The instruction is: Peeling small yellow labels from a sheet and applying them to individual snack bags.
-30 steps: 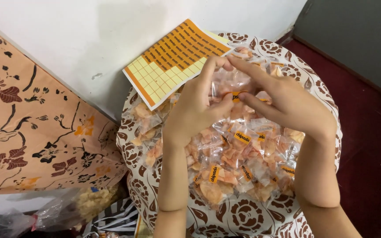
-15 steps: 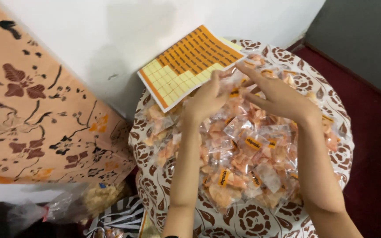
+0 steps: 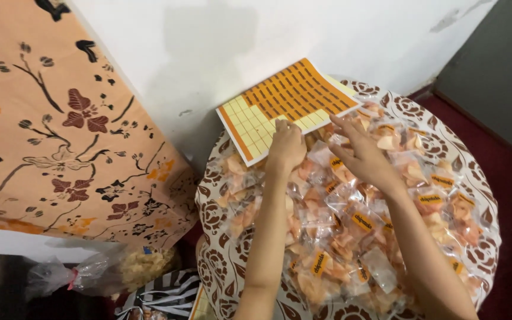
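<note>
Now, from the head camera, both bare arms stretch forward over a round tray [image 3: 220,278] with a brown-and-white swirl pattern, heaped with small clear packets of orange crackers [image 3: 351,237], many carrying an orange label.

The left hand [image 3: 287,145] sits at the far edge of the heap, knuckles up, fingers curled down and drawn together right at the near edge of the sticker sheet [image 3: 288,104]. That sheet, a grid of orange labels with a pale block of emptied squares on its left part, leans against the white wall [image 3: 220,47], just beyond the fingertips and touching or nearly touching them. Whether the curled fingers actually pinch a sticker or a packet cannot be told; the fingertips are hidden under the hand.

The right hand [image 3: 362,155] lies just beside it, to its right, palm down, fingers [image 3: 342,125] stretched out and lightly spread, pointing toward the sheet's lower right corner. It rests on the packets beneath it and grips nothing that shows.

Left of the left hand, well apart, hangs an orange floral cloth [image 3: 60,130]. Nearer the person, below that cloth, lies a clear plastic bag [image 3: 114,269] of pale crackers, with a black-and-white striped thing [image 3: 161,296] beside it.
</note>
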